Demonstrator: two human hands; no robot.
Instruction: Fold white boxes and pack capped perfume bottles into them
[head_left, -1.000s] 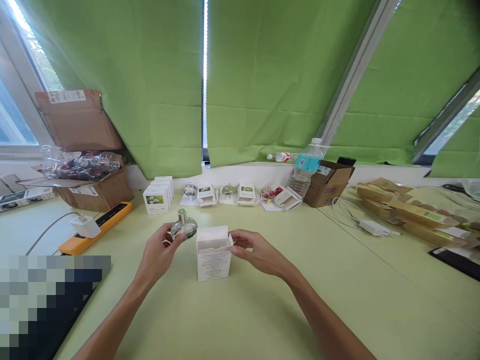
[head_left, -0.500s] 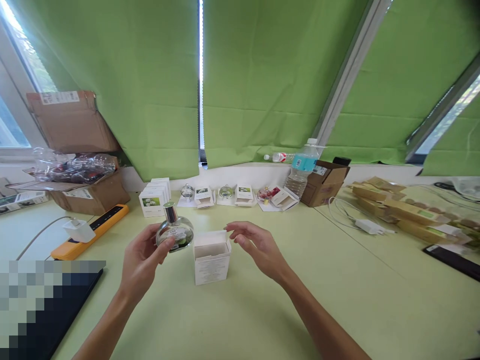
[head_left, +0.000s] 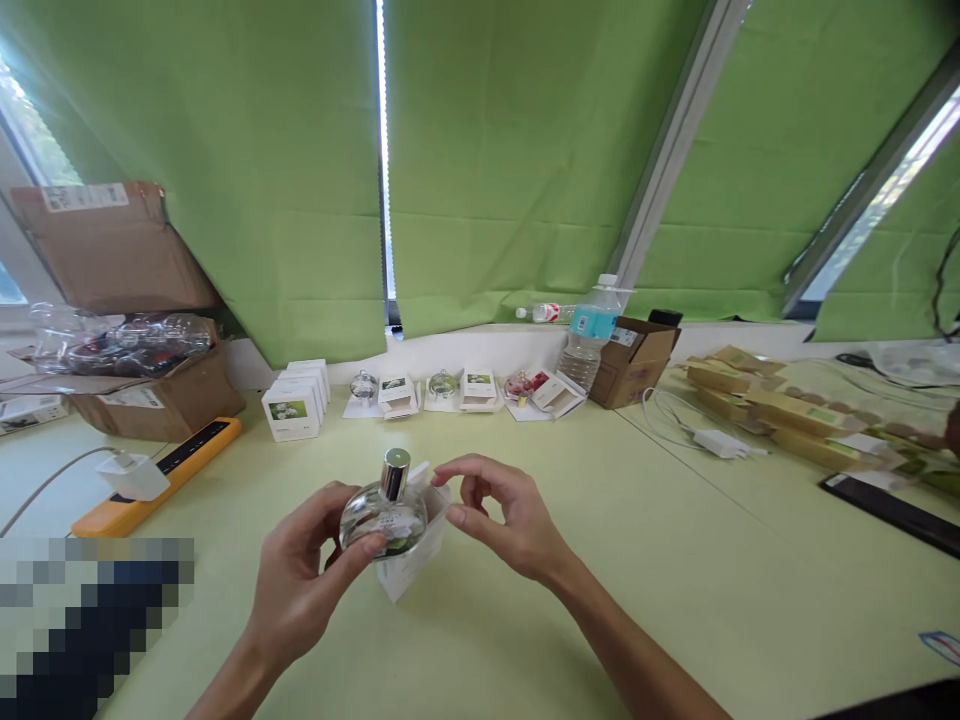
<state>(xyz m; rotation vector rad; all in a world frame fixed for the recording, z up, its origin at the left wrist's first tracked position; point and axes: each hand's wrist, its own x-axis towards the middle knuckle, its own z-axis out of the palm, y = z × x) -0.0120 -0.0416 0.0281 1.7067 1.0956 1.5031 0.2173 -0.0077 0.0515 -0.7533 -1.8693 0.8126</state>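
My left hand point(head_left: 304, 570) grips a round clear glass perfume bottle point(head_left: 384, 516) with a silver cap, held upright just above the table. Behind it stands a small white carton point(head_left: 416, 560), its top flaps open and its body tilted. My right hand point(head_left: 502, 515) is at the carton's open top, thumb and fingers curled at a flap. The bottle hides much of the carton's front.
A row of white boxes point(head_left: 292, 405) and small bottles point(head_left: 442, 385) lines the back of the yellow-green table point(head_left: 525, 640). An orange power strip point(head_left: 161, 475) and cardboard box point(head_left: 127, 390) sit left. A water bottle point(head_left: 589, 335), brown box point(head_left: 634, 360), charger point(head_left: 712, 442) and flat packs point(head_left: 787, 410) lie right.
My left hand has carried the bottle down and right, in front of the carton. My right hand has closed in on the carton's top, and the carton has tilted.
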